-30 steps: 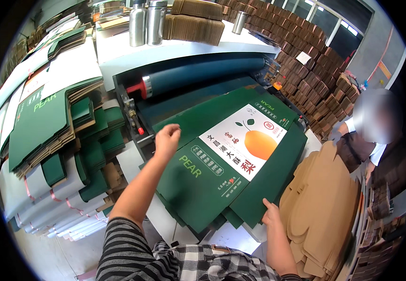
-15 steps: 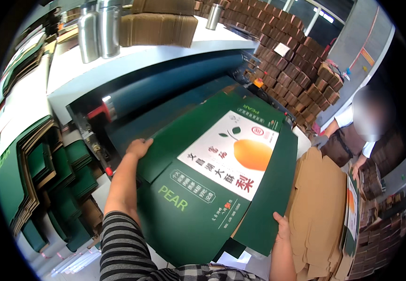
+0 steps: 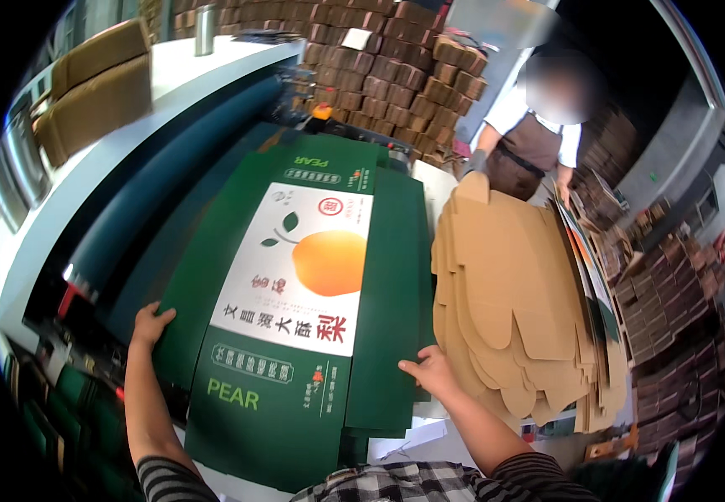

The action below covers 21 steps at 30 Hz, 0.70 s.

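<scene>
A flat, unfolded cardboard box (image 3: 396,318), green with a white panel and an orange-yellow pear picture, lies in front of me, its far part on the roller machine (image 3: 180,163). At its left edge my left hand (image 3: 151,324) is closed on the rim, thumb on top. My right hand (image 3: 432,373) holds the right edge nearer to me, thumb over the printed face and the other fingers partly hidden. Beside it on the right rises a stack of brown cardboard blanks (image 3: 504,293).
A co-worker (image 3: 530,151) stands behind the brown stack, hands at its far edge. On the white machine top (image 3: 180,79) are a brown cardboard bundle (image 3: 99,92) and steel flasks (image 3: 203,32). Folded brown bundles (image 3: 379,75) form a wall behind. Green cardboard pieces (image 3: 78,410) sit low at left.
My view has swung right, so the machine and co-worker appear further left. The green box now lies straighter before me. Both hands remain at its edges, the right one now further from my body.
</scene>
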Each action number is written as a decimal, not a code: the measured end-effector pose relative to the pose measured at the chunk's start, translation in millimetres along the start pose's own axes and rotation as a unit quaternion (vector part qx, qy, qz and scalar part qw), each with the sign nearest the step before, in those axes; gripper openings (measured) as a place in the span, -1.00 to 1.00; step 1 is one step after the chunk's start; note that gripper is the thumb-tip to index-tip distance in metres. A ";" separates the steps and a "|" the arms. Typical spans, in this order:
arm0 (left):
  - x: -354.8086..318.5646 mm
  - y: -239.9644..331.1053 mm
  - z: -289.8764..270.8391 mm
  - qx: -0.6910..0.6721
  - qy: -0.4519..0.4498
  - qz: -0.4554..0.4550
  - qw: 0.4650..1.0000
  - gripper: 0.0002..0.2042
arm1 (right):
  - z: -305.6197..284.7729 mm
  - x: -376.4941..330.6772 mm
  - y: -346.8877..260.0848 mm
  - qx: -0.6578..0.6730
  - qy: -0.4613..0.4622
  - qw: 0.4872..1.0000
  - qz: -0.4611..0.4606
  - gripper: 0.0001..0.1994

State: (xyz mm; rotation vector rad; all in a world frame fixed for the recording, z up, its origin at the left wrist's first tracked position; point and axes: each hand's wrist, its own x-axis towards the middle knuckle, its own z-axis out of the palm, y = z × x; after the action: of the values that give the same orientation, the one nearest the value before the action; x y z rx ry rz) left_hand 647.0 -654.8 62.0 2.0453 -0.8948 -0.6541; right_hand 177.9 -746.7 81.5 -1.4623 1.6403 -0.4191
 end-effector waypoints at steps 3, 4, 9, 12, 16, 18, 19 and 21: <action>3.4 15.1 9.0 0.035 0.033 -0.020 0.999 -0.49 | -5.1 -2.4 0.9 -0.163 0.113 0.979 -0.054 -0.33; 7.1 14.2 14.9 0.061 0.056 -0.025 0.996 -0.48 | -4.5 -1.7 2.7 -0.186 0.141 0.970 -0.070 -0.29; 6.9 10.3 18.8 0.046 0.074 -0.033 0.996 -0.49 | 3.1 4.4 1.9 -0.126 0.130 0.983 -0.043 -0.20; 1.6 22.4 15.6 -0.011 0.047 -0.038 0.998 -0.56 | 8.5 10.1 6.2 -0.083 0.130 0.988 0.002 -0.17; 1.0 23.7 11.0 -0.080 0.008 -0.049 0.996 -0.62 | 20.1 10.5 9.2 -0.117 0.153 0.981 -0.028 -0.19; -0.1 21.4 9.7 -0.072 -0.010 -0.026 0.997 -0.59 | 22.6 0.1 -7.6 -0.087 0.118 0.989 -0.024 -0.23; 1.1 22.7 10.0 -0.063 -0.015 -0.016 0.998 -0.56 | 21.8 -7.7 -17.5 -0.037 0.097 0.995 -0.012 -0.26; 0.2 28.9 10.8 -0.024 0.000 -0.007 1.000 -0.49 | 20.6 -7.9 -11.9 -0.066 0.071 0.995 0.012 -0.30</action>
State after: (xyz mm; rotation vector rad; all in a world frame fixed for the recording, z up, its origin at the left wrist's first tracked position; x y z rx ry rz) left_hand 629.1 -672.5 79.7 2.0093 -0.8582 -0.6771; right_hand 200.8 -736.4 81.7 -1.5371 1.8272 -0.4166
